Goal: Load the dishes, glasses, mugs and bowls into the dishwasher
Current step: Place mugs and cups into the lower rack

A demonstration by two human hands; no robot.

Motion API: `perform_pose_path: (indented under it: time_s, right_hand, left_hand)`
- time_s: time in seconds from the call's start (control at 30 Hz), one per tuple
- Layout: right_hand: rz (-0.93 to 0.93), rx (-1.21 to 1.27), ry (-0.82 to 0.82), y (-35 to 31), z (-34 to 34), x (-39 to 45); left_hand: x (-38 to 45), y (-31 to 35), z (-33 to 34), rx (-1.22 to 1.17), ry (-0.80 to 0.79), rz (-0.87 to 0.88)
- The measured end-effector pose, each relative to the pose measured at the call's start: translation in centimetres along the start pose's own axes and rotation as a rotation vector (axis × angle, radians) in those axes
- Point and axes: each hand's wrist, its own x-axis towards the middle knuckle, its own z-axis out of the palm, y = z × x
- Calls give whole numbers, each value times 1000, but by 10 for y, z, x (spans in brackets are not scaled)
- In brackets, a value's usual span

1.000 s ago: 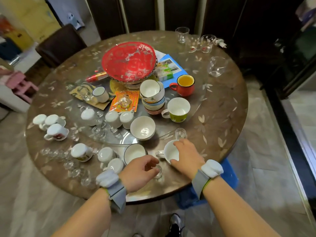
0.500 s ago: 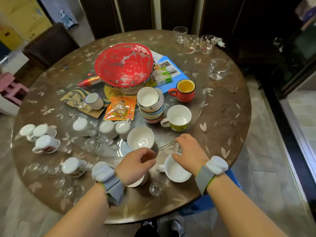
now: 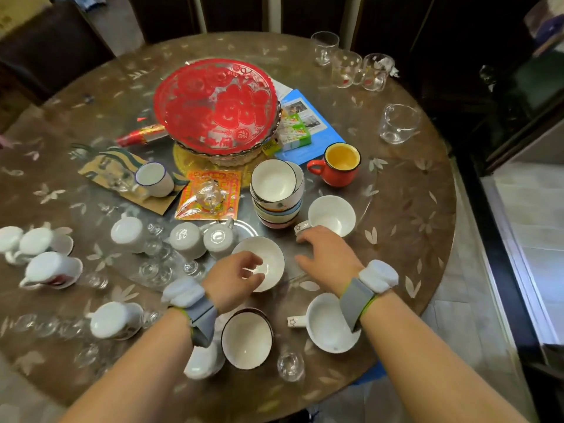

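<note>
Reaching over round table (image 3: 406, 215): left hand (image 3: 232, 277) above near rim of white bowl (image 3: 265, 257), fingers loosely curled, gripping nothing. Right hand (image 3: 328, 254) just right of that bowl, fingers extended, fingertips beside handle of white mug (image 3: 332, 215); contact unclear. Bowl stack (image 3: 276, 190) behind white bowl. Dark-rimmed bowl (image 3: 246, 341), second white mug (image 3: 328, 325) nearer table edge.

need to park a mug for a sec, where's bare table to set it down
Bare table lies on the right, between the lone glass cup and the near white mug. Another bare stretch runs along the far left edge, beyond the red bowl. The near left, by the upturned cups, is crowded.
</note>
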Motion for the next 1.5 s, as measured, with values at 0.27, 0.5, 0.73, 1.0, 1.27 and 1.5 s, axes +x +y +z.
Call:
perform_pose_path:
  time_s: [0.27, 0.5, 0.73, 1.0, 1.27, 1.5]
  right_hand:
    - [-13, -19, -62, -22, 31, 15]
    - [-106, -7, -97, -44, 39, 24]
    - [-123, -12, -77, -58, 32, 31]
    - [-53, -23, -76, -47, 30, 20]
    - [-50, -32, -105, -50, 33, 21]
    - [-48, -40, -130, -56, 36, 27]
  left_hand:
    - [10, -31, -16, -107, 25, 23]
    - [17, -42, -43, -191, 242, 20]
    - [22, -49, -57, 13, 260, 36]
    - [45, -50, -56, 651, 120, -53]
    - [71, -59, -48, 665, 50, -60]
    - [88, -74, -53, 778, -52, -1]
